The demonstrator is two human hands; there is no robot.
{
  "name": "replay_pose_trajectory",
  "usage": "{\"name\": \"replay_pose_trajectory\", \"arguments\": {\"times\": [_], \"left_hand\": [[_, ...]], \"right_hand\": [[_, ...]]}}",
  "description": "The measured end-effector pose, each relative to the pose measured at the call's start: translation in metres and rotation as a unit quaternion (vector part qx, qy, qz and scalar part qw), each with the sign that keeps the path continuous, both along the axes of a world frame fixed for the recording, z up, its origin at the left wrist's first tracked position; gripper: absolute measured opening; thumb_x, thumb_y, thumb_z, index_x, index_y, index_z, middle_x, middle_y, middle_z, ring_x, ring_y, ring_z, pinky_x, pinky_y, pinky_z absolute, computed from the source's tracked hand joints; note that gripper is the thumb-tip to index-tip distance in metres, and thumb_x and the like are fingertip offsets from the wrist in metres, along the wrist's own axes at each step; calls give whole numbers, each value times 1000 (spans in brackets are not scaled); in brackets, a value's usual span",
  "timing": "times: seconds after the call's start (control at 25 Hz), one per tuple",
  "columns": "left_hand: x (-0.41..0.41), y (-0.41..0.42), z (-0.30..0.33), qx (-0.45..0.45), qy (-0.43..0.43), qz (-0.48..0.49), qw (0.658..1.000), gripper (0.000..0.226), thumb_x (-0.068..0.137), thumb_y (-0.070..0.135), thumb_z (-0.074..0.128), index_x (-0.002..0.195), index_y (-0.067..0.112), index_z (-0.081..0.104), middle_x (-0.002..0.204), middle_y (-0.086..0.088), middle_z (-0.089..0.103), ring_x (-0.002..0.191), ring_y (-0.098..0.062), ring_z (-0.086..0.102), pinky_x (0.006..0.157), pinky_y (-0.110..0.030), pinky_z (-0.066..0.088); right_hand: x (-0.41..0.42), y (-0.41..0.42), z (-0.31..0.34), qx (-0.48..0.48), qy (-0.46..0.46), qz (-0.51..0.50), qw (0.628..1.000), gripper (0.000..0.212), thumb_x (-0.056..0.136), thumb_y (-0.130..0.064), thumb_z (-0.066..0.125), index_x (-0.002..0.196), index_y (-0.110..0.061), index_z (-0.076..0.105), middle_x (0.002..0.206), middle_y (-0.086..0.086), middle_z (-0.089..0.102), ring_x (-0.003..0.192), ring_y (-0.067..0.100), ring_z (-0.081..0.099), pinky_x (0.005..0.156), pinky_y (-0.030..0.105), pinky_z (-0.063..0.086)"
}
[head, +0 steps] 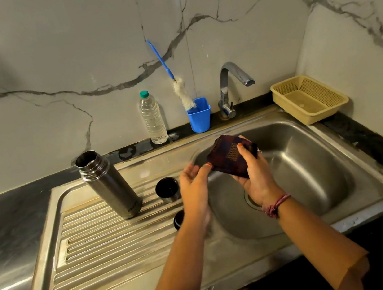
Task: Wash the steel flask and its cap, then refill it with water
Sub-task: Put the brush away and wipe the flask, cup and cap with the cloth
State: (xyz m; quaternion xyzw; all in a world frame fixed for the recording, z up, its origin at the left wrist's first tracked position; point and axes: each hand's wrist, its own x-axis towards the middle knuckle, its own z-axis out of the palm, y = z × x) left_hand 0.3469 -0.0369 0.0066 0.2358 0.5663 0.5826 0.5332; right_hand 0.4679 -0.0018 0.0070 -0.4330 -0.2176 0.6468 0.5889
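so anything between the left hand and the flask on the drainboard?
Nothing blocks it. The left hand is open beside the sink bowl; the flask stands open to its left. The steel cap stands between them, lower and easily passed.

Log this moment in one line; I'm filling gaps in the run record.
right hand: grips dark cloth | left hand: open beside cloth | flask: uncapped, upright on drainboard
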Motion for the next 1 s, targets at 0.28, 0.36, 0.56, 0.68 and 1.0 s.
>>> {"name": "replay_pose_trajectory", "arguments": {"times": [0.28, 0.36, 0.56, 0.68, 1.0], "left_hand": [[52, -6, -2, -9, -240, -123, 963, 47, 90, 43, 63, 125, 11, 65, 115, -11, 70, 108, -23, 65, 102, -36, 47], [65, -4, 2, 2, -240, -99, 966, 42, 91, 39, 63, 123, 12, 65, 117, -14, 70, 106, -22, 66, 101, -36, 48], [107, 10, 9, 16, -265, -13, 964, 46, 92, 37, 61, 129, 10, 61, 121, -12, 69, 111, -22, 66, 102, -35, 48], [125, 22, 15, 27, -310, -16, 950, 51, 95, 44, 53, 136, 13, 54, 125, -13, 67, 116, -26, 64, 100, -39, 50], [161, 48, 21, 11, -252, -133, 958, 45, 97, 33, 54, 137, 12, 51, 124, -17, 67, 115, -30, 65, 87, -40, 59]], "right_hand": [[31, -10, 11, -8, 37, 45, 998, 45, 95, -43, 47, 123, -10, 58, 112, 14, 69, 103, 27, 66, 80, 33, 53], [41, -6, 12, -1, 23, 54, 998, 44, 96, -41, 46, 123, -9, 58, 111, 13, 69, 102, 24, 67, 77, 30, 53], [87, 11, 18, 17, -110, 119, 987, 35, 95, -34, 50, 119, -11, 61, 103, 6, 72, 97, 17, 67, 74, 24, 50], [121, 21, 23, 54, -225, 152, 961, 26, 95, -26, 53, 118, -16, 61, 107, -3, 68, 98, 6, 61, 74, 14, 47], [188, 55, 19, 174, -322, 299, 882, 54, 93, -18, 58, 141, -29, 36, 141, -12, 46, 126, -6, 42, 105, 21, 36]]}}
